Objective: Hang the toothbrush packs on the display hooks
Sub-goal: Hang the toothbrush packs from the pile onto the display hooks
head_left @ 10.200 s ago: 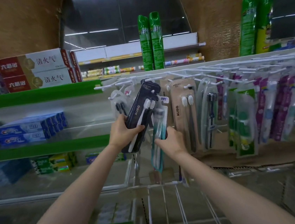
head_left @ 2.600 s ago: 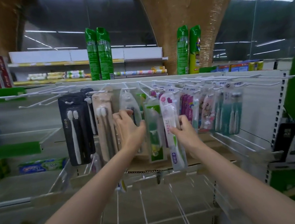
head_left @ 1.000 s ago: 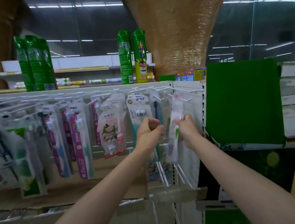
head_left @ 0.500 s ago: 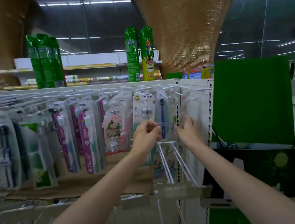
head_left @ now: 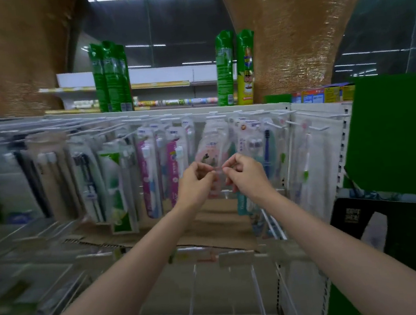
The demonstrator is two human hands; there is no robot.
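Both hands had drawn back from the right-end hooks (head_left: 312,126), where a moment earlier they had been working at a pack, and now hovered together in front of the middle of the rack. Left hand (head_left: 195,182) and right hand (head_left: 246,175) were loosely curled, fingertips nearly meeting, gripping nothing visible. Every pack (head_left: 305,154) in sight hung from the hooks, so that hanging looked finished.
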